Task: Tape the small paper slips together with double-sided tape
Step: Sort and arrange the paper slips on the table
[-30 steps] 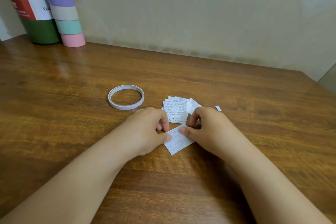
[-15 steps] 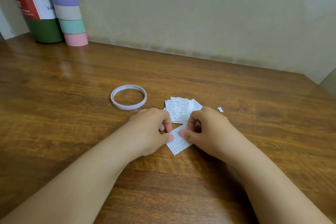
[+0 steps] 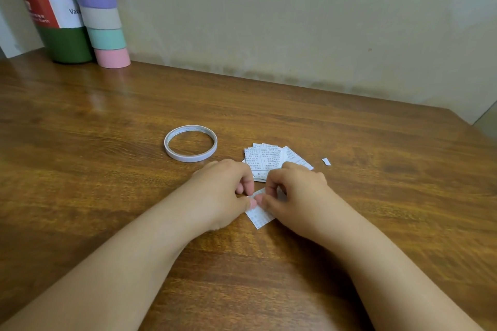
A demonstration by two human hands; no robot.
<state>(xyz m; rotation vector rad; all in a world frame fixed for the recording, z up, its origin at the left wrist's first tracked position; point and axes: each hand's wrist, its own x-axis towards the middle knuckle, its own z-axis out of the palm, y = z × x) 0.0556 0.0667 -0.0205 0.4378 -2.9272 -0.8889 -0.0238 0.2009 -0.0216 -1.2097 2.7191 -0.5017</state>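
Paper slip (image 3: 260,216) lies between both hands, pinched by left hand (image 3: 226,191) and right hand (image 3: 295,191); slip pile (image 3: 266,160) just beyond.

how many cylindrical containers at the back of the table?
2. A green canister stands at the far left corner against the wall; a pastel-striped tube stands touching its right side. Both are cut off by the frame's top; more may sit out of view.

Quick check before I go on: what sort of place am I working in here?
Probably a home or study desk pushed against a wall: a wood-grain tabletop, a plain, slightly stained wall, and a green bottle beside a pastel-banded tube in the back corner.
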